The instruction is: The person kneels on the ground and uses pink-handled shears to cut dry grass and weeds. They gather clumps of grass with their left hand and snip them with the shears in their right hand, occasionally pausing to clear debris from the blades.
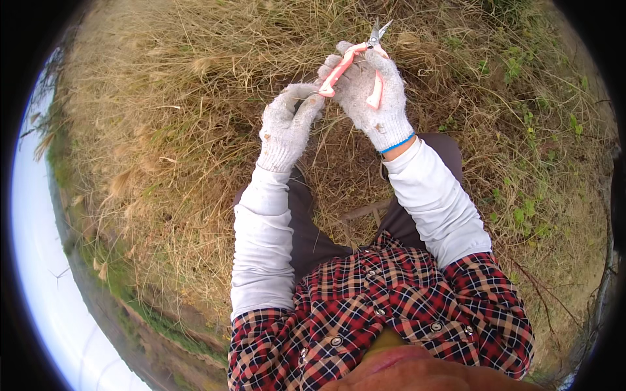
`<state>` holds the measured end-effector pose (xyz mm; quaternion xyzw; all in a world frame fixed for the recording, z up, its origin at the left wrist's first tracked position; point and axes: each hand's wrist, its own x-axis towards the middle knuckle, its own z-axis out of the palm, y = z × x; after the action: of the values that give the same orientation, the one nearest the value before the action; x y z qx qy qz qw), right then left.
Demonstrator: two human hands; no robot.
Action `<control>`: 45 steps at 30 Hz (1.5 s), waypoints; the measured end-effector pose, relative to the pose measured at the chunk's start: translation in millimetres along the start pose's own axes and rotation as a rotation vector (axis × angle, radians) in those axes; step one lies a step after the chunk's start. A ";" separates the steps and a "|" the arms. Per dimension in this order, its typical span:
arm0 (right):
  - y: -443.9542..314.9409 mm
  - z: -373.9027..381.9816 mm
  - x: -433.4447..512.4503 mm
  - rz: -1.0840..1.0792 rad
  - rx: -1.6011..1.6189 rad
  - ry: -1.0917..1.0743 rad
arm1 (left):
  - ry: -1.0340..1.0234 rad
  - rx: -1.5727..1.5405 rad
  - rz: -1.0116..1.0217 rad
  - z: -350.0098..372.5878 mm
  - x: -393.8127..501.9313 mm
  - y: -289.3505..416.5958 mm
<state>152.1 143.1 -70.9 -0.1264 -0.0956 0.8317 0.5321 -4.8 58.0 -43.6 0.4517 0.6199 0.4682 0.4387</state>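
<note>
A pair of small pruning shears (341,68) with pink handles and metal blades lies in my right hand (374,93), which wears a knitted off-white work glove with a blue cuff edge. The blades are apart and point away from me, and the thumb rests near the pivot. My left hand (291,117), gloved alike, pinches the end of one handle, at a thin metal wire or catch, between thumb and fingers. Both hands are raised over the dry grass in front of my knees.
Tall dry grass (161,112) surrounds me. Green leafy weeds (525,212) grow at the right, near thin reddish twigs (538,286). Between my legs lies a brown stick or wooden frame (364,211). At the far left, sloping ground falls away towards a wind turbine (57,276).
</note>
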 end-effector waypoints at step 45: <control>32.8 15.8 -29.9 0.399 -0.249 -0.226 | 0.381 -0.088 0.083 -55.5 -8.7 -22.9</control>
<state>130.9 101.9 -62.3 -0.1136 -0.2293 0.9109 0.3236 -60.0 35.9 -55.1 0.3605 0.6515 0.5897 0.3129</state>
